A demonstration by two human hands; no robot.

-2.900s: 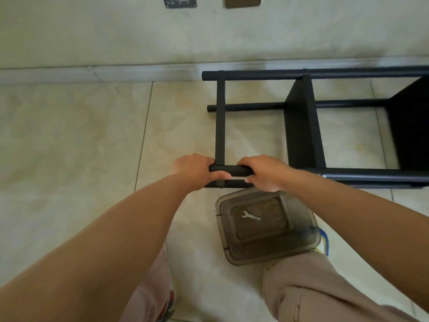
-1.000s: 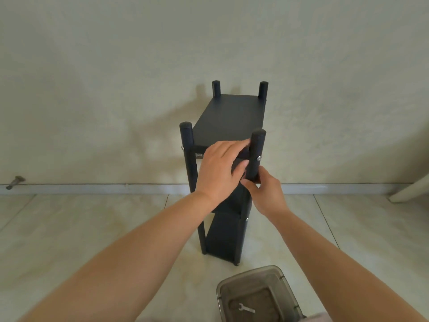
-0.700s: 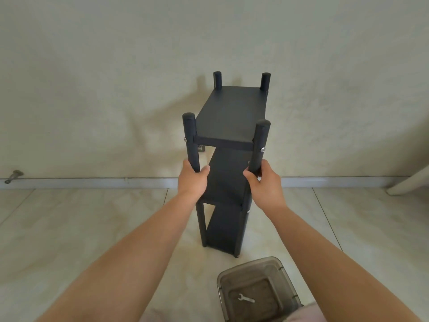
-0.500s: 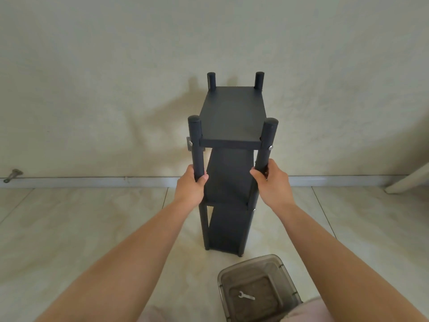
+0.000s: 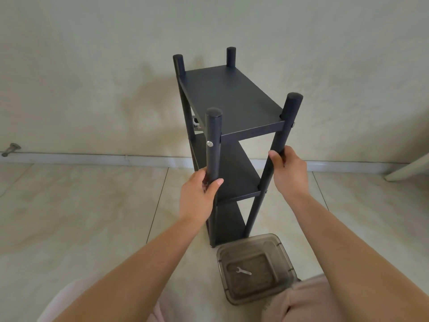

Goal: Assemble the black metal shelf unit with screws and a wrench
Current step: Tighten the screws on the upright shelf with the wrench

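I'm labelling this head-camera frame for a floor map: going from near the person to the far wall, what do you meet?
wrench in the plastic container → left hand and right hand on the shelf unit posts → baseboard → wall.

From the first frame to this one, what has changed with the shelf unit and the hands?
The shelf unit, lying on its side on the floor at first, now stands upright and has just been turned so one corner faces the camera. The left hand and right hand have shifted from a tube end to the two near posts. The wrench stays in the container.
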